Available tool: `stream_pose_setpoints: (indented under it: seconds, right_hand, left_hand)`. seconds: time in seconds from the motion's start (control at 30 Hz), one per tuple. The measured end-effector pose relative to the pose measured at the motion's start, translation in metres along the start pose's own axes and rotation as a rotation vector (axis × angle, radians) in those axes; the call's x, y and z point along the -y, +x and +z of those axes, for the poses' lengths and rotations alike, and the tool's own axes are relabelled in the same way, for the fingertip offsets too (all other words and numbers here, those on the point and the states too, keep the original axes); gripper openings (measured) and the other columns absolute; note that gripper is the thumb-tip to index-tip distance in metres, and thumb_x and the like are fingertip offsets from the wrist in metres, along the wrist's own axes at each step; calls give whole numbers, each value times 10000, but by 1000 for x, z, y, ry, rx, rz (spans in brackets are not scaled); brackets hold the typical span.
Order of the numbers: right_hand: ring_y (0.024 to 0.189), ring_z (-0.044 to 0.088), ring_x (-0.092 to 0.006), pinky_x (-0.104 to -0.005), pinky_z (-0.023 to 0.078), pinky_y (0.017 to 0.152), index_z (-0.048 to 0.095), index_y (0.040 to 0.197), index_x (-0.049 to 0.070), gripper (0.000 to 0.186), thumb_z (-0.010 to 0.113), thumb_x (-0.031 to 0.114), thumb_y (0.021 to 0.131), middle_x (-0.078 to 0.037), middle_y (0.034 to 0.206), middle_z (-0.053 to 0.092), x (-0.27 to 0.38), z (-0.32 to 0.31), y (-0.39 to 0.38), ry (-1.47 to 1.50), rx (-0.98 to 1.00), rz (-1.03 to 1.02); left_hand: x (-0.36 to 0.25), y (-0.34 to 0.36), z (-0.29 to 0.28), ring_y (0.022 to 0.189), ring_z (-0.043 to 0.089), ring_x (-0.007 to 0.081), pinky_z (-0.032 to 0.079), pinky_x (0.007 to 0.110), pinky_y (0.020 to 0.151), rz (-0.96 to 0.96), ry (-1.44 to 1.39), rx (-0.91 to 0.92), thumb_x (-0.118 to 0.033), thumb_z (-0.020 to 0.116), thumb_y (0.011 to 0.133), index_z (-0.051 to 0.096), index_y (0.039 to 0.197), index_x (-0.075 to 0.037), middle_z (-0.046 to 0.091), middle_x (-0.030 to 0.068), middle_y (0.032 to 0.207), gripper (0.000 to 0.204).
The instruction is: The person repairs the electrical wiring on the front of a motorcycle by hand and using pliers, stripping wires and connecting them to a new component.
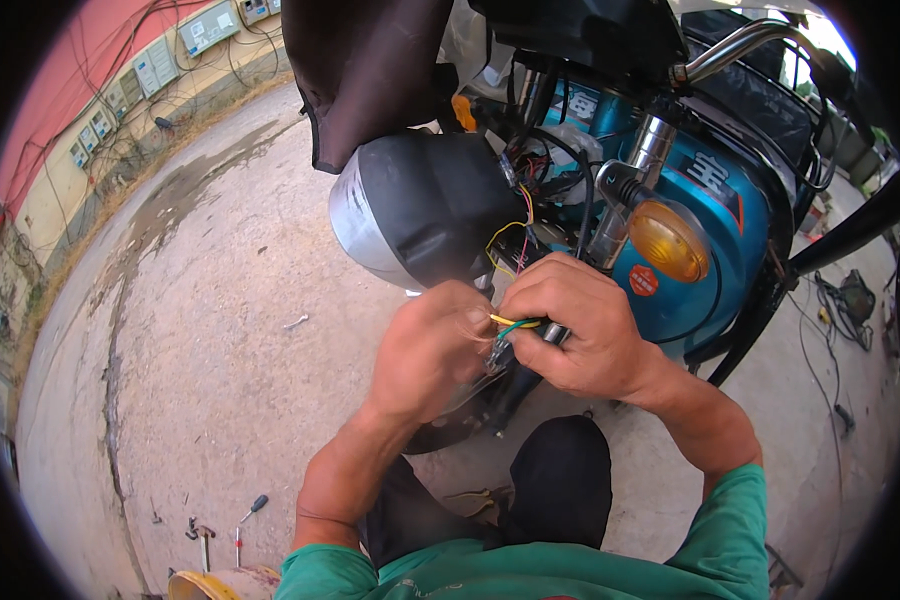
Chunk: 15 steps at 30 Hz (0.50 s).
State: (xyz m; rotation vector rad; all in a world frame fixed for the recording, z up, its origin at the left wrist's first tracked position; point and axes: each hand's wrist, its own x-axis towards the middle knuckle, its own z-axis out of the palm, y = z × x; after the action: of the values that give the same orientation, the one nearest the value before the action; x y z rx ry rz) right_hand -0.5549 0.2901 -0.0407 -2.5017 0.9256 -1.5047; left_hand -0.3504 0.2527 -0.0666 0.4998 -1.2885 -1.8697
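Observation:
My right hand (582, 325) is closed around a yellow wire (504, 319) and a green wire (510, 328), their ends sticking out between thumb and forefinger. Pinched at those ends is my left hand (428, 345), slightly blurred, with thin bare copper strands at its fingertips. Just beyond both hands hangs the black headlight housing (440, 195) with a silver rim, tilted to the left. Loose thin coloured wires (526, 205) run out behind it toward a tangled bundle. An amber turn signal (670, 240) sits right of the hands, before the blue front body (705, 190) of the vehicle.
A small wrench (296, 322) lies on the concrete at left. Near the lower left are a screwdriver (256, 505), a hammer (205, 545) and a yellow-rimmed bucket (198, 586). Cables (832, 375) lie on the ground at right. Meter boxes (154, 68) line the far-left wall.

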Motion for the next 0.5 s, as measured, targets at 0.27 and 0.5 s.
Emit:
stream_pose_setpoints:
  seconds: [0.27, 0.5]
  right_hand:
    - [815, 656, -264, -329, 539, 749, 650, 952, 26, 163, 681, -13, 797, -98, 896, 652, 3, -3, -7, 72, 22, 98]
    - [890, 644, -91, -260, 540, 789, 623, 1025, -10, 143, 678, 41, 904, -46, 958, 655, 5, -10, -5, 649, 44, 667]
  left_hand:
    - [5, 3, 2, 636, 549, 119, 422, 249, 558, 22, 121, -51, -177, 557, 997, 616, 1005, 4, 631, 73, 828, 191]
    - [3, 3, 9, 869, 605, 144, 498, 263, 785, 654, 735, -47, 46, 696, 838, 601, 1183, 51, 651, 138, 1058, 358]
